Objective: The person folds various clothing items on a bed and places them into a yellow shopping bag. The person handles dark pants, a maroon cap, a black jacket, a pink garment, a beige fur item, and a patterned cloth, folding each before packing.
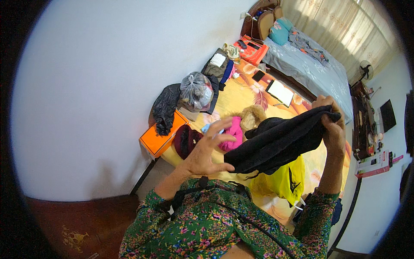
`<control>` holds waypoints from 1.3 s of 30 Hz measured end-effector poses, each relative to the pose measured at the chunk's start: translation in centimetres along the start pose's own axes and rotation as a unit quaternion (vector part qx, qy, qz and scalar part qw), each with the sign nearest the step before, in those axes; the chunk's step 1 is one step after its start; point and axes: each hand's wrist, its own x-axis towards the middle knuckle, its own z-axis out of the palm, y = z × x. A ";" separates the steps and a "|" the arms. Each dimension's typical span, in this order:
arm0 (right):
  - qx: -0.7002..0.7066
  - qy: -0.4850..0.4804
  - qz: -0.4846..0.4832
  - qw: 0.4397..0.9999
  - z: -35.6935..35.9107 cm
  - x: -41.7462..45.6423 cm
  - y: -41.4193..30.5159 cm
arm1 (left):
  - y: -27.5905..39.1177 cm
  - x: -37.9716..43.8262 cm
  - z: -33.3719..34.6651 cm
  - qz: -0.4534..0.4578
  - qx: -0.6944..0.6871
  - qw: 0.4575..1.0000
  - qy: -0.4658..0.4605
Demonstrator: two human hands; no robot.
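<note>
A black cloth garment (pixel 278 142) stretches sideways in front of me, above the bed. My right hand (pixel 331 124) grips its far right end, with the fingers closed around the bunched fabric. At the other end my left hand (pixel 212 150) is spread, thumb and fingers apart, with nothing held between them. Beyond the garment lie a pink knitted item (pixel 234 134) and a tan furry item (pixel 253 118). Just past my left hand sits a dark maroon knit hat (pixel 185 139). Below the garment rests a bright yellow bag (pixel 292 179), partly covered by it.
An orange box (pixel 163 134) with a black plastic bag (pixel 166 105) on it stands at the wall. Beside it is a knotted clear plastic bag (pixel 196 92). Farther off lie folded clothes (pixel 218 66), an open notebook (pixel 280 92) and a phone (pixel 258 76) on the floral bedspread (pixel 223 97).
</note>
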 end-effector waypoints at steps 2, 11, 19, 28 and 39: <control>0.016 0.015 0.000 1.000 -0.3 -0.1 -0.4 | 0.5 0.2 0.6 0.050 0.047 0.997 -0.035; 0.010 0.052 -0.010 0.999 -1.3 0.2 -1.1 | 1.4 0.2 1.8 0.048 0.047 0.997 0.028; 0.058 0.012 -0.026 0.998 -4.2 0.6 -0.4 | -3.8 2.8 2.3 0.025 0.094 0.994 -0.051; -0.435 -0.181 0.143 0.870 -12.0 2.2 6.0 | -4.7 10.7 -9.9 0.015 0.214 0.964 -0.153; -0.587 0.272 -0.319 0.693 -8.8 4.9 -5.0 | 3.4 16.3 -18.7 0.242 0.394 0.846 0.266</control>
